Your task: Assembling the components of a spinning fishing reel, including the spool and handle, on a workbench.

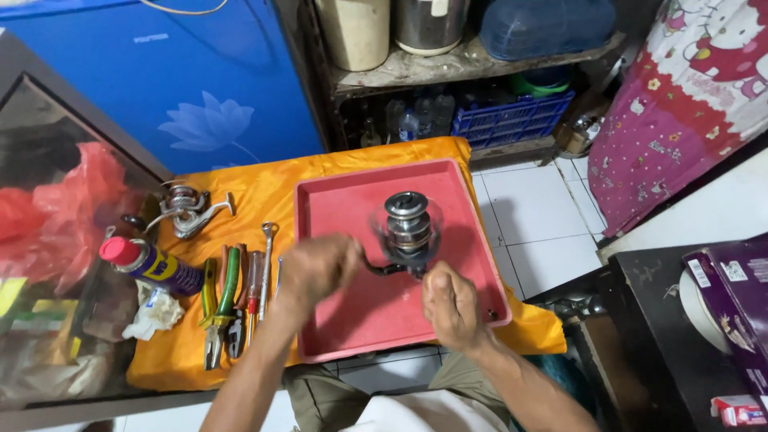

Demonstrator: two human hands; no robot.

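Observation:
A dark spinning fishing reel point(409, 226) with a silver spool is held above a red plastic tray point(344, 200) on an orange cloth. My left hand point(316, 268) grips the reel's handle side at the left. My right hand point(450, 302) holds the reel's foot or body from below right. Both hands are over the tray's middle. The bail looks blurred, as if turning.
On the orange cloth point(264, 188), left of the tray, lie a second silver reel point(186, 208), a spray can with a red cap point(148, 262), a crumpled rag point(156, 314), pliers point(222, 308), screwdrivers and a wrench point(266, 264). A purple box point(732, 300) sits at the right. Shelves stand behind.

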